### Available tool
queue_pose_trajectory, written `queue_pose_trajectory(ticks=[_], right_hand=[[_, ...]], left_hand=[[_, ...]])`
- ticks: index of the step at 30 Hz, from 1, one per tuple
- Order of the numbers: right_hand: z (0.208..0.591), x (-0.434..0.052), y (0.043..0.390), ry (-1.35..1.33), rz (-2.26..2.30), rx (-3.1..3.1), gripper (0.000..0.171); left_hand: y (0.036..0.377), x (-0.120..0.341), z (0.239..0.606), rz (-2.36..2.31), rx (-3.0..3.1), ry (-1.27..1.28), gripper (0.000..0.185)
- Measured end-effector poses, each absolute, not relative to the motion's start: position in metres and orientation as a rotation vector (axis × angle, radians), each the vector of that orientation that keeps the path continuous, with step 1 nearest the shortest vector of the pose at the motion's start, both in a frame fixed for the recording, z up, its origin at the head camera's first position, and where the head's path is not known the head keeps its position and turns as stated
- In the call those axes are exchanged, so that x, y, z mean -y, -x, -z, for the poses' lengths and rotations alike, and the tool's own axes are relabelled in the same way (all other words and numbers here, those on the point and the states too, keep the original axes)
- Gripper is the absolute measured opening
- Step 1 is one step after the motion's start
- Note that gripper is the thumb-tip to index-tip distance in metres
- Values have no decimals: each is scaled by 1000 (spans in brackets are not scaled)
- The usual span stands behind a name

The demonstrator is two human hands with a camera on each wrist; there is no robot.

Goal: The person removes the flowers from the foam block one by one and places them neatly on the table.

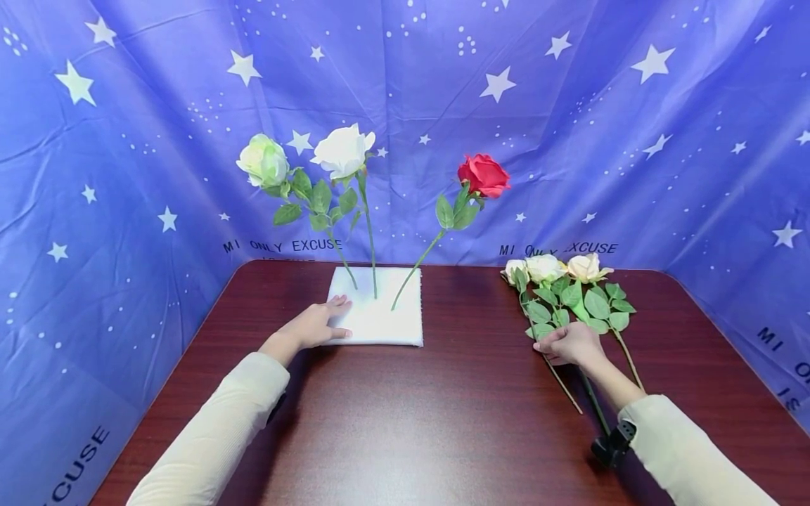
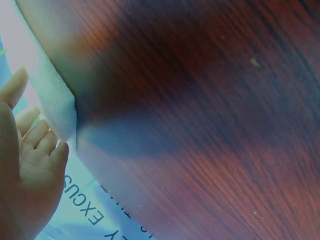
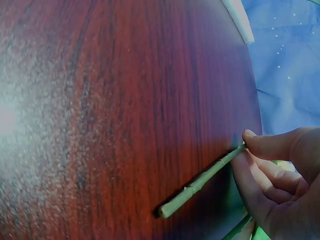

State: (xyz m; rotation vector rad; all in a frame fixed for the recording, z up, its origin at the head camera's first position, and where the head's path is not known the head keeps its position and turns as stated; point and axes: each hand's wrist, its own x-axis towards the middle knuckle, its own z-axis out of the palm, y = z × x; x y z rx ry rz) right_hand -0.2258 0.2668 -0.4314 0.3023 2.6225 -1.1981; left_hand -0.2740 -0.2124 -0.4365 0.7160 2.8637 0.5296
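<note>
The right grip [image 1: 571,343] pinches a rose stem [image 3: 205,178], right on the worktop [image 1: 411,436]; the left grip [image 1: 314,325], unclenched, touches white foam [image 1: 392,328]. I judge lifting could snag neighbouring roses [image 1: 545,268], since leaves [image 1: 597,303] overlap.

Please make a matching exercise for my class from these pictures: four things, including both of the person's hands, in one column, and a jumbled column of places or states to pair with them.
Column one
1. Red flower
2. White block
3. Left hand
4. Right hand

Column two
A. Pinching a green stem
B. Has three flowers standing in it
C. Touching the block's left side
D. Farthest right of the standing flowers

Pairs: 1-D, 2-B, 3-C, 4-A
</note>
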Motion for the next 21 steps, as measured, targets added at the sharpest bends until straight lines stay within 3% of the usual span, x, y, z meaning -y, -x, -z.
queue_pose_trajectory(ticks=[10,21], right_hand=[[426,-267,223,-284,1222,-2640,31],[412,-246,227,-50,1060,-2924,29]], left_hand=[[274,212,435,-533,-2867,-720,68],[273,211,435,-550,-2846,-701,68]])
